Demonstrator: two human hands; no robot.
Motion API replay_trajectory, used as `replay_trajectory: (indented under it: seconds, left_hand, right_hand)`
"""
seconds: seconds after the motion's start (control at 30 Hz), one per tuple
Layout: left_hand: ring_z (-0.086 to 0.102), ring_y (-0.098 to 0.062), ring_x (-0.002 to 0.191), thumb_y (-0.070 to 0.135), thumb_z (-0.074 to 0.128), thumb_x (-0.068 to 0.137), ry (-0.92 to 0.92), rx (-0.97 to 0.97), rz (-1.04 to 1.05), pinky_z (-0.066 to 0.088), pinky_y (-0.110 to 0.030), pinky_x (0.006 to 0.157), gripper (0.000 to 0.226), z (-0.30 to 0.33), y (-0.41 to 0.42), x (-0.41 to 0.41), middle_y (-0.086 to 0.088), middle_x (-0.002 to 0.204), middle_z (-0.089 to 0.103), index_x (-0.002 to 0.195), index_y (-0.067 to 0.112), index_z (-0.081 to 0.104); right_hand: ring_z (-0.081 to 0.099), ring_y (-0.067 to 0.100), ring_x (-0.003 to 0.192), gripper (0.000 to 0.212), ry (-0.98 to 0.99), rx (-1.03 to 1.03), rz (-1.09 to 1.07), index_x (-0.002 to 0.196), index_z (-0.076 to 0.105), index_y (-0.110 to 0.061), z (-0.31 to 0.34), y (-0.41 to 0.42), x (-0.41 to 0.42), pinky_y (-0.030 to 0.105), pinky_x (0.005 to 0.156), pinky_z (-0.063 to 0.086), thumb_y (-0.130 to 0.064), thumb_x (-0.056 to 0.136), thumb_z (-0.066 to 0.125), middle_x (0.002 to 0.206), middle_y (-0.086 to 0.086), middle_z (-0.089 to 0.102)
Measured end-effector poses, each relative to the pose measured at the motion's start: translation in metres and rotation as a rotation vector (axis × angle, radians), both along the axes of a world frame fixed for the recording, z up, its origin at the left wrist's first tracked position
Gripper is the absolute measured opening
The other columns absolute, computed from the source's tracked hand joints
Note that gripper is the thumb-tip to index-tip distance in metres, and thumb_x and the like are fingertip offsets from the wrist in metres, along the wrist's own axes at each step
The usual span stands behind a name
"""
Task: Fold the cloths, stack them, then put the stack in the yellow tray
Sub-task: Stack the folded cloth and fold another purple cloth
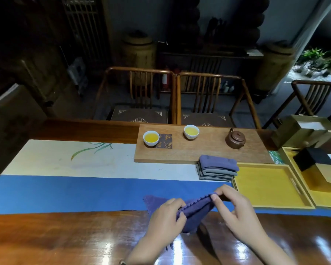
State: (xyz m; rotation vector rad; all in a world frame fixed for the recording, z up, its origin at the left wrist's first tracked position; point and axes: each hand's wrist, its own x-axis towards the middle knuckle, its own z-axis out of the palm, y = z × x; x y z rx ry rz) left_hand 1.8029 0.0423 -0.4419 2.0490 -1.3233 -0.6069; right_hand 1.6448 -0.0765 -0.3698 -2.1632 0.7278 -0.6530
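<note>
Both hands work at the near edge of the polished wooden counter [65, 236], each pinching one purple cloth [194, 213] between them. The left hand [165, 217] has its fingers curled round the lower left end of the cloth's scalloped edge; the right hand [235, 205] pinches the upper right end of that edge between thumb and fingertips. The cloth is lifted and stretched slantwise between the two hands, with one corner trailing onto the blue band of the table runner [65, 192] to the left and the rest hanging down toward the bare wood.

Farther back, a stack of folded cloths [217, 170] lies on the runner, purple on top and grey beneath, just to the left of the yellow tray [266, 186] and touching or nearly touching its left wall. The stack's far edge sits against the near side of a wooden serving board [199, 152].

On that board stand two white cups [151, 138] of yellow tea, one at the left beside a dark square coaster, the second [191, 132] nearer the middle, and a small brown teapot [235, 139] toward the right. A second yellow tray [313, 180] at the far right holds a black box [311, 158]. Two wooden chairs [139, 96] stand beyond the counter.
</note>
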Motion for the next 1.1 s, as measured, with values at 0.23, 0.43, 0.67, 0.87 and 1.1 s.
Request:
replay_trajectory:
  seconds: [0.23, 0.43, 0.67, 0.87, 1.1]
  left_hand:
    - [0.060, -0.005, 0.082, 0.017, 0.054, 0.082, 0.157, 0.125, -0.021, 0.040, -0.010, 0.073, 0.014, -0.025, 0.029, 0.026, 0.011, 0.087, 0.065, 0.085, 0.023, 0.067]
    - [0.055, 0.003, 0.093, 0.055, 0.069, 0.065, 0.304, 0.128, -0.002, 0.047, -0.014, 0.085, 0.043, -0.055, 0.023, 0.006, 0.018, 0.106, 0.054, 0.100, 0.046, 0.047]
    - [0.046, 0.010, 0.105, 0.063, 0.059, 0.067, 0.215, -0.064, -0.012, 0.040, -0.016, 0.080, 0.058, -0.020, -0.036, -0.033, 0.034, 0.111, 0.035, 0.118, 0.052, 0.033]
    - [0.050, -0.016, 0.079, 0.046, 0.056, 0.083, 0.076, -0.017, -0.099, 0.041, -0.034, 0.068, 0.026, -0.004, -0.042, -0.011, 0.009, 0.075, 0.046, 0.073, 0.027, 0.042]
    - [0.052, -0.013, 0.071, 0.046, 0.049, 0.092, 0.181, -0.104, -0.125, 0.045, -0.037, 0.070, 0.030, -0.006, -0.006, 0.023, 0.000, 0.073, 0.056, 0.082, 0.019, 0.058]
  right_hand:
    - [0.052, 0.017, 0.065, 0.018, -0.175, 0.090, -0.141, 0.074, 0.057, -0.012, 0.031, -0.019, -0.001, 0.027, 0.059, 0.038, -0.017, 0.090, 0.052, 0.069, 0.003, 0.057]
    - [0.050, 0.011, 0.064, 0.024, -0.183, 0.115, -0.169, 0.071, 0.056, -0.012, 0.047, -0.030, -0.003, 0.024, 0.061, 0.038, -0.001, 0.092, 0.053, 0.072, 0.009, 0.056]
    - [0.046, 0.014, 0.058, 0.024, -0.137, 0.006, -0.096, 0.070, 0.052, -0.014, 0.058, -0.020, -0.004, 0.025, 0.055, 0.036, -0.010, 0.092, 0.057, 0.067, 0.008, 0.051]
    - [0.043, 0.006, 0.057, 0.024, -0.168, -0.011, -0.128, 0.070, 0.052, -0.016, 0.064, -0.017, -0.006, 0.023, 0.054, 0.034, -0.020, 0.093, 0.055, 0.066, 0.006, 0.050]
    - [0.052, 0.020, 0.063, 0.019, -0.185, -0.017, -0.194, 0.074, 0.060, -0.015, 0.057, -0.020, -0.009, 0.036, 0.057, 0.039, -0.026, 0.088, 0.053, 0.069, 0.003, 0.057]
